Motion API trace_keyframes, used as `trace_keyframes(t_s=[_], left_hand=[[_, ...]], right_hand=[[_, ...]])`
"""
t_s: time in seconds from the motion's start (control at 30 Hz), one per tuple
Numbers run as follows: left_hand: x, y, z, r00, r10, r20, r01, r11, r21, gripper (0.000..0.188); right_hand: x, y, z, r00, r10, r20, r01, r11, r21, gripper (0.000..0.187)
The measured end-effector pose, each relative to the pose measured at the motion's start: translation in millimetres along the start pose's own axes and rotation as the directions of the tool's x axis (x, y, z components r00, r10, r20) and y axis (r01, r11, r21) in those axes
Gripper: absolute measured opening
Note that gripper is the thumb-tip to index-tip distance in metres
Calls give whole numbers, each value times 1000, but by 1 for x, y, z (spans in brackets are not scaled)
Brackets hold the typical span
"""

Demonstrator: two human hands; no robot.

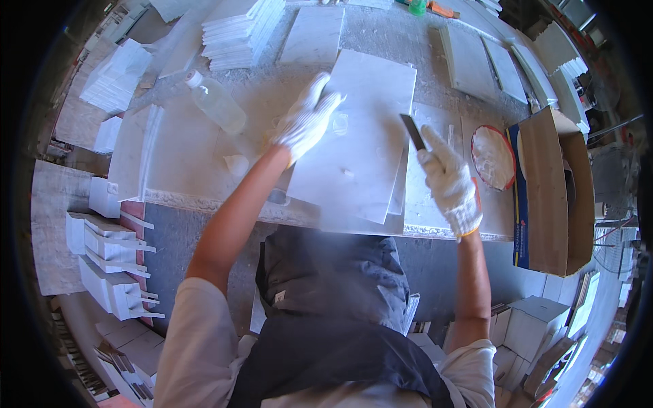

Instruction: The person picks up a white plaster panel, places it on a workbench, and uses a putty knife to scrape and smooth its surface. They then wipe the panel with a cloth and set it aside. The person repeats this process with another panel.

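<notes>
A pale, smooth rectangular slab lies at an angle before me on other flat pieces, its near edge at the bench's front. My left hand, in a white knit glove, rests across the slab's left edge with fingers stretched and partly spread. Close to its fingers is a small translucent piece. My right hand, gloved as well, is closed around a dark, flat, straight-edged strip, whose end points up and left beside the slab's right edge. A small white bit lies on the slab.
A clear plastic bottle lies left of my left hand. To the right are a red-rimmed round container of white material and an open cardboard box. Stacked white slabs stand at the back; more pieces are low at left.
</notes>
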State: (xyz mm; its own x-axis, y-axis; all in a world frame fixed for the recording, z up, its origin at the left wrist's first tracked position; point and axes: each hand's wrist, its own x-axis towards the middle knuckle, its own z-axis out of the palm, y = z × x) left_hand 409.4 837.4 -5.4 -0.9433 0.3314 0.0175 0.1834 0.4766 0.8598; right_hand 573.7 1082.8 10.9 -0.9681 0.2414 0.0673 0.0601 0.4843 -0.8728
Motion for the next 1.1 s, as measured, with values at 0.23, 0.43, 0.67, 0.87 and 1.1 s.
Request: trace_keyframes(t_s=[0.23,0.43,0.67,0.87,1.1], left_hand=[[-95,-3,-2,991,-120,-63,107,979,-175,68],[-113,7,21,996,-53,-71,46,995,-91,75],[-113,2,25,995,-58,-87,48,993,-112,74],[-114,7,28,989,-33,-144,5,981,-193,70],[-110,6,36,979,-123,-164,21,856,-517,67]], right_hand=[[-18,-10,23,969,-248,-15,231,921,-315,41],[6,-28,13,934,-351,65,351,868,-350,38],[11,-26,10,939,-313,142,344,862,-372,39],[13,-21,10,944,-263,199,325,845,-425,41],[-6,-23,5,910,-321,264,394,869,-300,37]])
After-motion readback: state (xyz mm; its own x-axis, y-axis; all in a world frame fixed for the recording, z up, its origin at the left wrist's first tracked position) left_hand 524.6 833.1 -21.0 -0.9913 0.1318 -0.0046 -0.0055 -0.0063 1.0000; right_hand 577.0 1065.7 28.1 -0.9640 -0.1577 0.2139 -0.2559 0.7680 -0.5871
